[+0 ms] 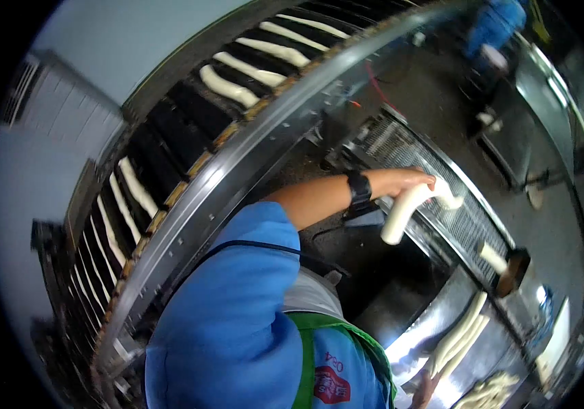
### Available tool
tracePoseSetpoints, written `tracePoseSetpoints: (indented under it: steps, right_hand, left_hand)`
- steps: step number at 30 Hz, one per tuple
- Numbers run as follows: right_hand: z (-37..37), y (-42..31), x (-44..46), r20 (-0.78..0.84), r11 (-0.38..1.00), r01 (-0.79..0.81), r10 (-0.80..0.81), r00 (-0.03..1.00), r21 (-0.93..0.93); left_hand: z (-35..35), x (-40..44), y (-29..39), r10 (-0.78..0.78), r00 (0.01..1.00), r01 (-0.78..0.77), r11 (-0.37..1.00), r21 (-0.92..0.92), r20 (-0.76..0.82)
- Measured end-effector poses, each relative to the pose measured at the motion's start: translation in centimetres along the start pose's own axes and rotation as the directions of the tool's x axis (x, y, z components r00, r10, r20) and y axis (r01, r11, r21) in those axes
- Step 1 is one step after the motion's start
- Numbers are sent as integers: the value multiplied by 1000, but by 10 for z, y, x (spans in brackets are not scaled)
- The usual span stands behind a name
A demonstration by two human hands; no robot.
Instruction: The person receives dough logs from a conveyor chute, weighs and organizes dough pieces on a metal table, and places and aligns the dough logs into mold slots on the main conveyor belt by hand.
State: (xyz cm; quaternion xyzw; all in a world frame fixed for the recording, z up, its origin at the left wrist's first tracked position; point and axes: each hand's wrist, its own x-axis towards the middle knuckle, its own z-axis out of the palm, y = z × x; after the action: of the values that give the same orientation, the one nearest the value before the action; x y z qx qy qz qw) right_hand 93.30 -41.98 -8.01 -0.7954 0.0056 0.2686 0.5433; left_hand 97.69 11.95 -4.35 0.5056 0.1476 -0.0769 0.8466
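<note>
Left hand [411, 183] curls around a smooth, bent, cream dough cylinder [401, 217] above the silver wire-mesh conveyor [471, 230]; right hand [425, 390], grip unclear, meets long dough strips [457, 344]; grey floor [551, 259] beyond the conveyor's straight edge

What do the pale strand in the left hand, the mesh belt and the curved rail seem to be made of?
Pale strand: probably raw dough, smooth and matte; it bends limply at the left hand.
Mesh belt: likely metal, grey, with a fine regular grid; its exact type is unclear.
Curved rail: probably stainless steel, polished, with bright reflections.
</note>
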Motion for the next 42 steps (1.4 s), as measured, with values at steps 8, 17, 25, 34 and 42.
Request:
tracePoseSetpoints:
  steps: [8, 17, 25, 34, 42]
  right_hand:
    - [124, -253, 97, 206, 961, 271, -254, 945, -58]
    - [410, -400, 41, 637, 728, 675, -579, 509, 123]
    - [722, -325, -26, 908, 280, 944, -416, -42, 172]
    - [795, -252, 53, 968, 513, 857, 184, -169, 53]
    - [794, -253, 36, 929, -183, 924, -97, -357, 336]
  left_hand:
    - [-84, -222, 78, 574, 655, -684, 727, -64, -492]
    - [-174, -472, 57, 314, -78, -596, 747, 297, -946]
    - [-290, -478, -75, 23, -276, -128, 990, 61, -961]
    - [-267, -470, -89, 239, -42, 306, 927, 216, -970]
    - [-322, -415, -37, 572, 141, 952, 145, 269, -808]
